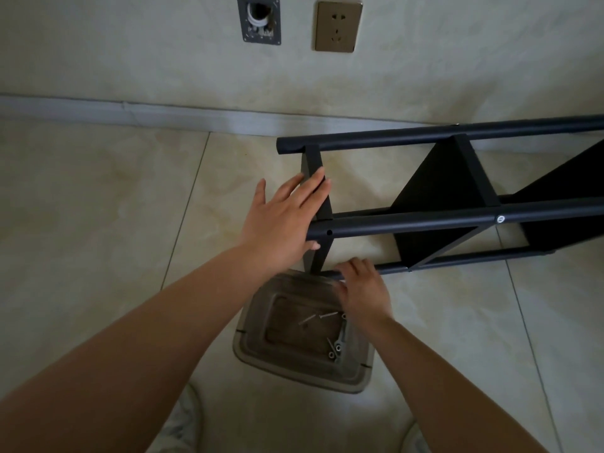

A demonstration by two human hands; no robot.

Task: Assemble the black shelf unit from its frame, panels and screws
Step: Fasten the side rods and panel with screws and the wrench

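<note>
Beige floor tiles (98, 197) run up to a grey skirting board and a pale wall, and your shelf unit (457, 204) lies on its side across them. Your left hand (281, 220) has its fingers (312, 188) straight and spread, laid flat against the black cross bar (318, 188) at the unit's end, with the thumb down by the middle tube (408, 223); nothing is gripped. Your right hand (362, 289) reaches the near tube (457, 261), its fingers curled over the tube's left end; whether they truly clamp it or hide something small beneath, you cannot tell from this view.

The unit's long axis runs left to right, rising slightly toward the right, where it leaves the picture. Its open end points left, toward your hands. 3 round tubes are plain, far, middle and near, with 1 black panel (438, 181) set between them and a second dark panel at the right edge. The middle tube shows 1 empty hole near your left hand and 1 fitted screw head (500, 219) further right.

Just below your right hand sits a plastic tray (255, 351) on the floor, holding loose screws (336, 348). On the wall are a power socket (337, 26) and a grey plate (260, 20).
</note>
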